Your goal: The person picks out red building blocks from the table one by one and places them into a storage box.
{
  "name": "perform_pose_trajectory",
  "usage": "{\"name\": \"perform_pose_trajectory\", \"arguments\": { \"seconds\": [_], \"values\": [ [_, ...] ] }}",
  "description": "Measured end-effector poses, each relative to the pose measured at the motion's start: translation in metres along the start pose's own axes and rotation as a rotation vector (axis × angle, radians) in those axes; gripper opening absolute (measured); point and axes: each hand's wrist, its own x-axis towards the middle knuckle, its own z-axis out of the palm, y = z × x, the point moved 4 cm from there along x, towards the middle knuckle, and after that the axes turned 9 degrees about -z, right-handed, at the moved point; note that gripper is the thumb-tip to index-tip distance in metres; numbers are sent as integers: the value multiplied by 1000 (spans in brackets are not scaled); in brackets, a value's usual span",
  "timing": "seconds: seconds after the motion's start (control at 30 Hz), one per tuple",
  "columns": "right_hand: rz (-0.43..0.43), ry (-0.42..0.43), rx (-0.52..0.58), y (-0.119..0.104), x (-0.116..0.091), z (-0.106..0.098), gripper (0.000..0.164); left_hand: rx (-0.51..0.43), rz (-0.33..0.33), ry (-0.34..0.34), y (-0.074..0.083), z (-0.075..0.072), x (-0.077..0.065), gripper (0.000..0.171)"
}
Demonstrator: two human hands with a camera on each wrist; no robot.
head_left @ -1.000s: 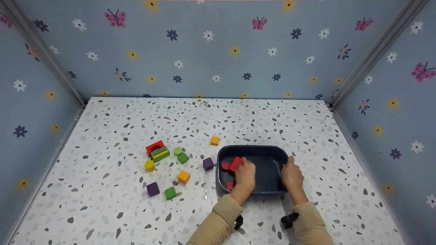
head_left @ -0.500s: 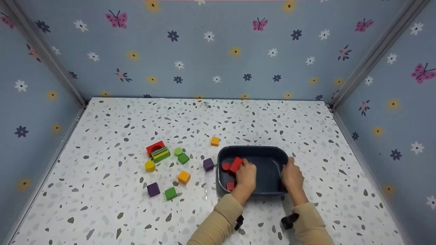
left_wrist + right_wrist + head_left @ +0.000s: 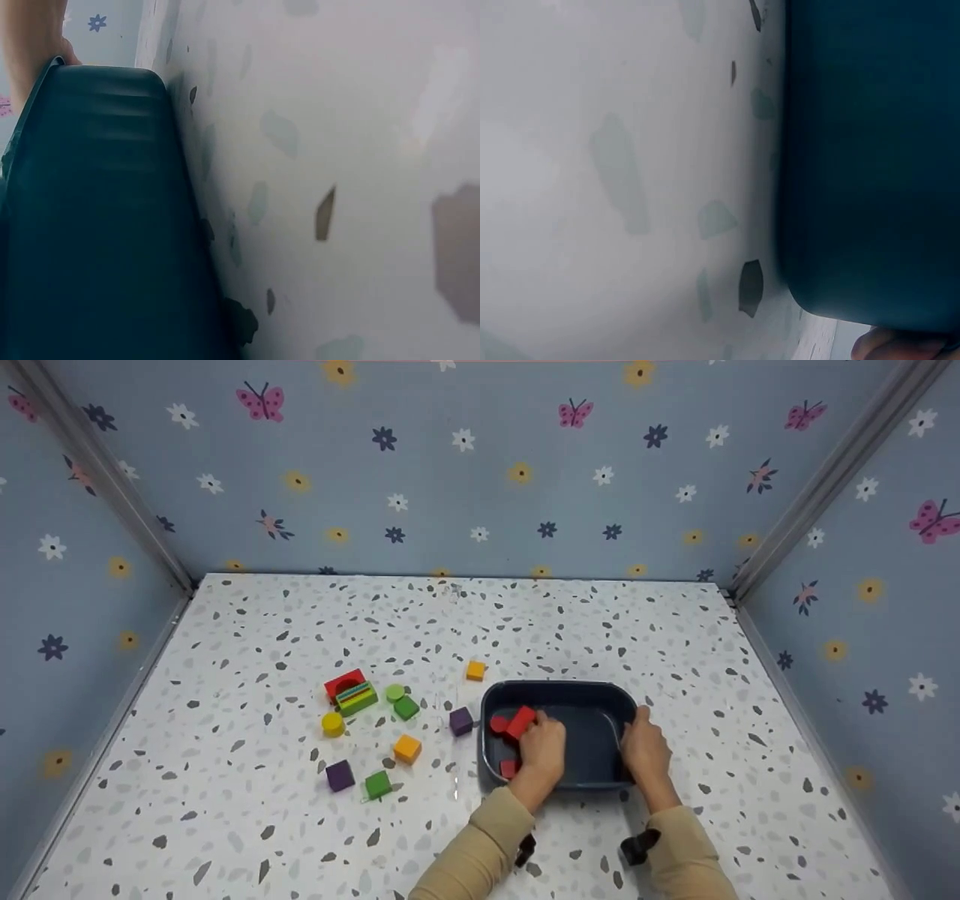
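Observation:
A dark blue tub (image 3: 592, 735) stands on the table. Over its left part, my left hand (image 3: 544, 746) pinches a red block (image 3: 520, 724) between its fingers. Beside that block in the tub lie a round red piece (image 3: 499, 725) and a red cube (image 3: 509, 769), the cube partly hidden by the hand. My right hand (image 3: 646, 746) grips the tub's right rim. The left wrist view shows the tub's outer wall (image 3: 112, 210) with the right hand (image 3: 34, 45) at its far end. Right-hand fingers (image 3: 900, 346) show below the tub wall (image 3: 870, 165) in the right wrist view.
Left of the tub are purple cubes (image 3: 461, 721) (image 3: 340, 775), orange cubes (image 3: 407, 749) (image 3: 475, 670), green cubes (image 3: 406, 707) (image 3: 378, 784), a light green disc (image 3: 394, 692) and a yellow cylinder (image 3: 333, 724). A red arch block (image 3: 345, 684) touches a striped green block (image 3: 356, 700). Patterned walls enclose the table.

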Motion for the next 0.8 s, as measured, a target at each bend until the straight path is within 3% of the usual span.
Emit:
{"name": "perform_pose_trajectory", "arguments": {
  "seconds": [0.2,0.53,0.8],
  "values": [
    [18,-8,3,2,1,1,22,-26,12,-1,-6,-11,1,17],
    [33,-32,5,2,3,1,26,-74,54,162,-26,-26,1,10],
    [12,-15,-1,1,2,2,25,-130,89,208,-44,-43,6,4]
  ]
}}
